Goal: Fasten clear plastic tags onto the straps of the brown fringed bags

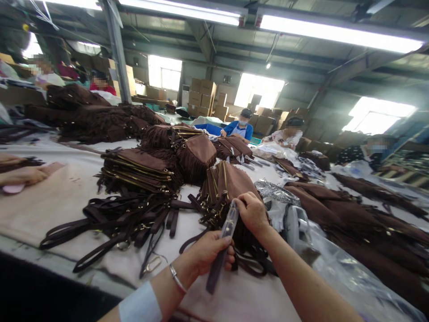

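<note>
Head view: my left hand [209,255] grips a dark brown strap [217,264] mid-length, keeping it steady; my right hand [251,213] pinches a clear plastic sleeve [229,222] at its upper end, above the table [60,197]. Loose straps pile [127,223] lies left, stacked fringed bags [137,170] behind, within reach.

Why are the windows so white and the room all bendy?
In the head view, the windows and ceiling lamps are blown out white; the wide lens bends the roof beams and table edge; faces are blurred; the hands, left and right, look sharp.
</note>
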`<state>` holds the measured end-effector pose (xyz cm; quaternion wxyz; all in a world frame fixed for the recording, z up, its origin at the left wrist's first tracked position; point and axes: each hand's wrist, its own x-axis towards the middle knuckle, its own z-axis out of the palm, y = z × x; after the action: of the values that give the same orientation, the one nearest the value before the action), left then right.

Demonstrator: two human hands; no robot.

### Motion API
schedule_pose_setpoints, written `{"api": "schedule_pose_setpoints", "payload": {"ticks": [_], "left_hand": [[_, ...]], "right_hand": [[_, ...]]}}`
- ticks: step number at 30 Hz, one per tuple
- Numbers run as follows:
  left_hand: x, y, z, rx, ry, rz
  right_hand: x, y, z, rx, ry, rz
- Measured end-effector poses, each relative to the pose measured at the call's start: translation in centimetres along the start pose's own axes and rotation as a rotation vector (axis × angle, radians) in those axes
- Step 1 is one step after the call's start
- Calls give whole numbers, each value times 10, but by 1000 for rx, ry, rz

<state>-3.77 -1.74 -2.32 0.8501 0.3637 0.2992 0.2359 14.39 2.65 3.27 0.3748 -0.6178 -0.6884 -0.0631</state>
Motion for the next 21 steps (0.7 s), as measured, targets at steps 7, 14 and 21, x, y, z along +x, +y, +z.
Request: {"api": "schedule_pose_setpoints", "payload": {"ticks": [7, 14, 21], "left_hand": [[-13, 4, 10, -15, 67, 23], [-12, 12, 11, -36, 10, -11], [17, 26, 9, -70, 58, 150]], "right_hand": [[-33, 1, -30, -48, -133, -372], [-32, -11, -31, -185, -282, -559], [-17, -20, -28, -248, -384, -600]]}}
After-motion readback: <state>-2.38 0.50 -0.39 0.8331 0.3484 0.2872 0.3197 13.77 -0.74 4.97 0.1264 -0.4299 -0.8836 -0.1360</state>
